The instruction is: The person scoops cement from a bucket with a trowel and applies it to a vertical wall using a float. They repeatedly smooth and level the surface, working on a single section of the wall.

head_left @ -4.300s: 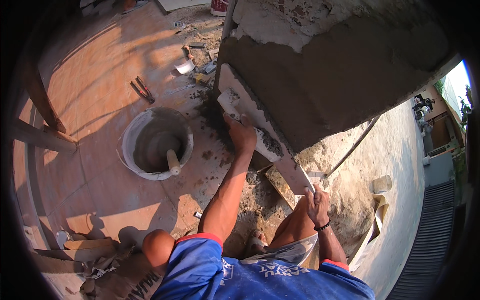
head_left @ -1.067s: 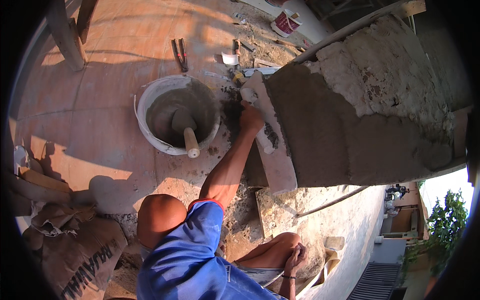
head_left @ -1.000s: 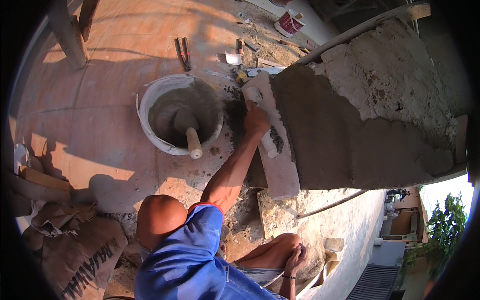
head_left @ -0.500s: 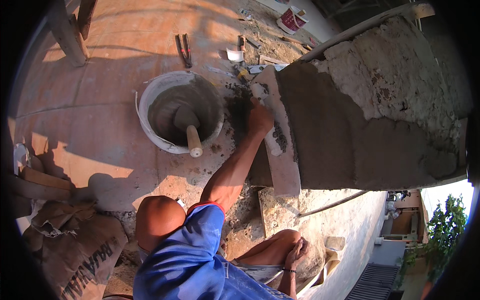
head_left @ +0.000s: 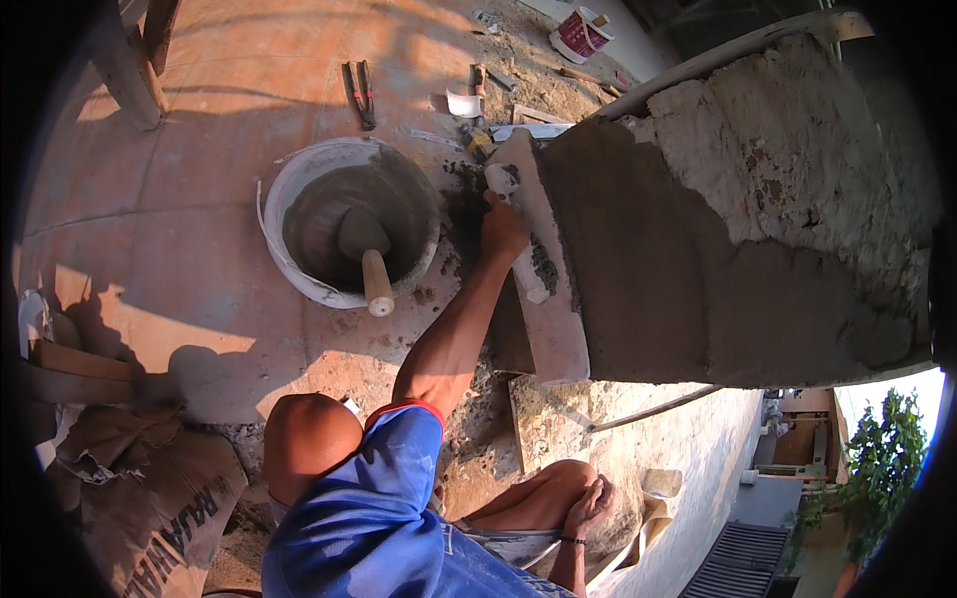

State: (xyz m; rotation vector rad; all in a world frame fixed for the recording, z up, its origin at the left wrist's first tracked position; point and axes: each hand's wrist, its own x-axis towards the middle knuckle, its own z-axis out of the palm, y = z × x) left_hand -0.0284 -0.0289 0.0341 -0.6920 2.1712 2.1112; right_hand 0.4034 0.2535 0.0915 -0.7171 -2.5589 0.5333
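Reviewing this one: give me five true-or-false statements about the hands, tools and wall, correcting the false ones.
1. The left hand grips the handle of a long plastering float. True.
2. The right hand is on the float too. False: it is by the bent knee.
3. A trowel sits in the mortar bucket, its wooden handle reaching over the rim. True.
4. Dark plaster covers the whole visible wall face. False: part of the wall is pale and rough.
5. Red-handled pliers lie on the tiled floor. True.

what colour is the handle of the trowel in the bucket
Light tan; the handle shows best in the head view.
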